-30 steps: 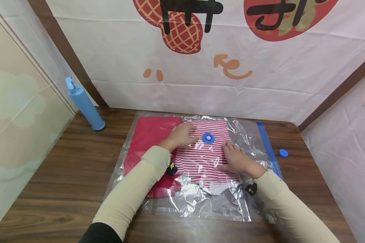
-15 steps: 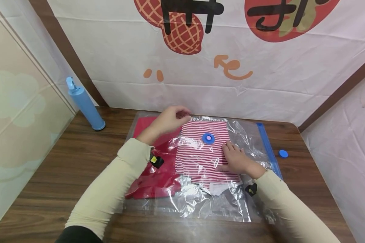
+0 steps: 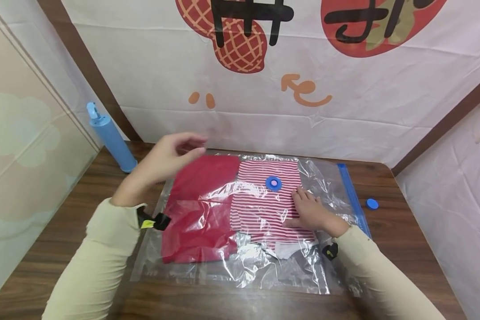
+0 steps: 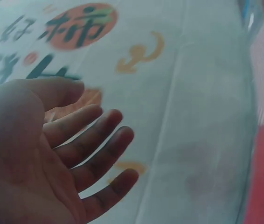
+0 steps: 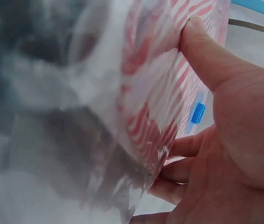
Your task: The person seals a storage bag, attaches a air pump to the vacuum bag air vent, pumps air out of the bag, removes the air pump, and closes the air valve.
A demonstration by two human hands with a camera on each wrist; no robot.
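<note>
A clear vacuum storage bag (image 3: 324,173) lies flat on the table, with a folded red garment (image 3: 202,209) and a red-and-white striped garment (image 3: 256,200) inside. A round blue valve (image 3: 274,183) sits on the bag over the stripes. My right hand (image 3: 314,211) rests on the bag at the striped garment's right edge, fingers extended; the right wrist view shows its fingertips against the plastic. Raised above the bag's left end, my left hand (image 3: 164,158) holds nothing, and its fingers are loosely bent in the left wrist view. Nearby at the left stands a blue cylindrical hand pump (image 3: 113,142).
A loose blue cap (image 3: 372,203) lies on the brown table (image 3: 80,231) to the right of the bag's blue zip strip (image 3: 353,191). A printed cloth (image 3: 248,120) hangs behind the table, and more cloth closes off both sides.
My left hand has lifted off the bag next to the valve and moved left, towards the blue pump, uncovering the red garment. My right hand has stayed in place.
</note>
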